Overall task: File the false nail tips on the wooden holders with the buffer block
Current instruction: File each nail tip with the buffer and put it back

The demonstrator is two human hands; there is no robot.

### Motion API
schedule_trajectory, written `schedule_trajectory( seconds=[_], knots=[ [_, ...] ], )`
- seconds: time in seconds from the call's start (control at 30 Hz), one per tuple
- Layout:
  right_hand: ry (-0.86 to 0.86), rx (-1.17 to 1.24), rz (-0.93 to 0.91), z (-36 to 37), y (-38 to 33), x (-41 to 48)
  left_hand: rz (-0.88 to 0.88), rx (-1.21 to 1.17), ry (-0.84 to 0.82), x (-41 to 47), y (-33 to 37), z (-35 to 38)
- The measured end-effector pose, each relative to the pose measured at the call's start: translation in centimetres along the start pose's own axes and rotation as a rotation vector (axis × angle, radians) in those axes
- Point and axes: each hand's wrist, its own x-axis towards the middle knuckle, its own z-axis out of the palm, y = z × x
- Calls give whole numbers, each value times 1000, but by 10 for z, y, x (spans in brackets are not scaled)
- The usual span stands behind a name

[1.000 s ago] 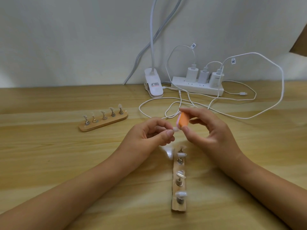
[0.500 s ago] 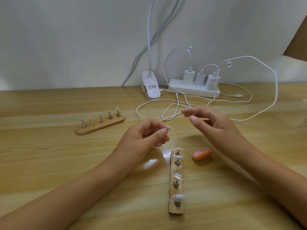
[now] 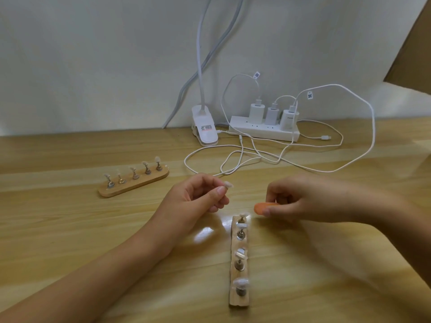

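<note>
My left hand (image 3: pixel 198 197) pinches a clear false nail tip (image 3: pixel 228 184) between thumb and forefinger, held up above the table. My right hand (image 3: pixel 310 199) grips the orange buffer block (image 3: pixel 262 208) by its right end, low over the table, just right of the near wooden holder (image 3: pixel 239 264). That holder runs away from me and carries several nail tips on metal stands. A second wooden holder (image 3: pixel 134 181) with several tips lies at the left, beyond my left hand.
A white power strip (image 3: pixel 263 131) with three chargers sits at the back by the wall. Loose white cables (image 3: pixel 233 159) loop across the table behind my hands. A white clip lamp base (image 3: pixel 204 129) stands left of the strip.
The buffer block dropped from my right hand onto the table, and my right hand has now come down and taken hold of it. My left hand kept the nail tip.
</note>
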Motion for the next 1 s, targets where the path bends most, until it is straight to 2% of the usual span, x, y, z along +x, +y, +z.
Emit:
schedule_trajectory(
  seconds=[0.1, 0.23, 0.43, 0.57, 0.73, 0.8, 0.87, 1.0],
  knots=[
    [7, 58, 29, 0, 7, 3, 0, 1, -5, 0, 0, -1],
    [86, -62, 70, -5, 16, 2, -4, -2, -5, -1, 0, 0],
    [-17, -74, -14, 1, 20, 1, -10, -8, -2, 0, 1, 0],
    [70, -175, -70, 11, 15, 8, -13, -7, 2, 0, 0, 0],
    [237, -123, -145, 18, 7, 12, -21, -6, 10, 0, 0, -1],
    [369, -116, -120, 19, 6, 14, -26, -28, 11, 0, 0, -1],
    [425, -89, -71, 19, 8, 16, -27, -46, 9, 0, 0, -1],
    [269, -131, -1, 21, 10, 16, -29, -60, 0, 0, -1, -1]
  ],
)
